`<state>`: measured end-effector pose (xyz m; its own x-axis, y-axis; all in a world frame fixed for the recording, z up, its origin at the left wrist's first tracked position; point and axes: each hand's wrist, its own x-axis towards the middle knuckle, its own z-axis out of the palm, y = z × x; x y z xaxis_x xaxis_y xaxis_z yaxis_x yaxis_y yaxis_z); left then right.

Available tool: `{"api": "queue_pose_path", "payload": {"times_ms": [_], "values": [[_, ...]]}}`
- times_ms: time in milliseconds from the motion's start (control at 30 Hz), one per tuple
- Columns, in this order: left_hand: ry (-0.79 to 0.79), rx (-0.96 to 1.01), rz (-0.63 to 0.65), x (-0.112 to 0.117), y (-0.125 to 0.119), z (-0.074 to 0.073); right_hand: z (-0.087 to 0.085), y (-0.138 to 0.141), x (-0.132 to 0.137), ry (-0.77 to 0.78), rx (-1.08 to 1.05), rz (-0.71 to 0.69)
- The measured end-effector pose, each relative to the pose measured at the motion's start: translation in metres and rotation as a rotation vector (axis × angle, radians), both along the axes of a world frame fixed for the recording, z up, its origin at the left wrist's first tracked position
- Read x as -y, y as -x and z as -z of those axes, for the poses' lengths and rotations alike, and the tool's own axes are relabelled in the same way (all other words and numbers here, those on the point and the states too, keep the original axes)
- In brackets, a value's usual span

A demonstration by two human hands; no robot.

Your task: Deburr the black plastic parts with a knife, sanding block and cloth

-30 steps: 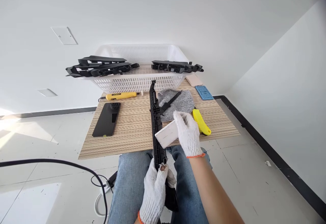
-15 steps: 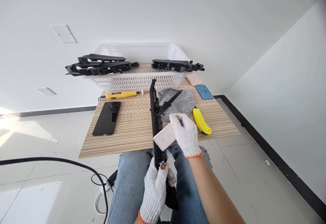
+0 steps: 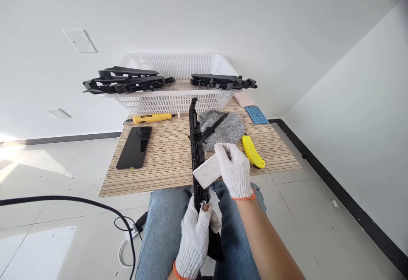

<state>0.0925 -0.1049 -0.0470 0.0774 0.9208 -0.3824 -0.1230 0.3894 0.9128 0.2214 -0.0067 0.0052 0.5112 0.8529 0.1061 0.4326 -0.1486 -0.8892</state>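
My left hand (image 3: pixel 195 233), in a white knit glove with a torn thumb tip, is closed around the lower part of a long black plastic trim piece (image 3: pixel 196 144). The piece stands lengthwise in front of me, its ribbed side showing and its far end near the basket. My right hand (image 3: pixel 234 167), also gloved, pinches a flat white rectangular piece, perhaps sandpaper (image 3: pixel 208 171). That white piece lies across the trim's right edge; whether it presses on it I cannot tell. Behind them is a grey cloth (image 3: pixel 231 129) with a thin black strip (image 3: pixel 215 126) on it.
A white plastic basket (image 3: pixel 178 101) holds more black trim pieces (image 3: pixel 127 80) across its rim. On the striped table (image 3: pixel 168 161) lie a yellow electric tool (image 3: pixel 153 118), a black phone (image 3: pixel 134 147), a yellow-handled brush (image 3: pixel 253 151) and a blue pad (image 3: pixel 256 114). A black cable (image 3: pixel 79 201) hangs at left.
Almost nothing differs. The whole view has shifted very slightly, and both hands keep their holds on the trim piece and the white piece.
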Motion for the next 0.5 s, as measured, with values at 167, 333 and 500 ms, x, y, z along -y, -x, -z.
{"api": "queue_pose_path", "payload": {"times_ms": [167, 333, 500], "values": [[0.011, 0.001, -0.016, 0.001, 0.000, 0.000, 0.000, 0.001, 0.000, 0.006, 0.021, -0.022], [0.022, -0.011, -0.013, 0.000, -0.001, -0.003, -0.004, 0.004, 0.001, 0.049, 0.029, -0.033], [0.037, 0.004, -0.027, 0.002, 0.000, 0.001, -0.007, 0.012, 0.005, 0.070, 0.038, -0.088]]}}
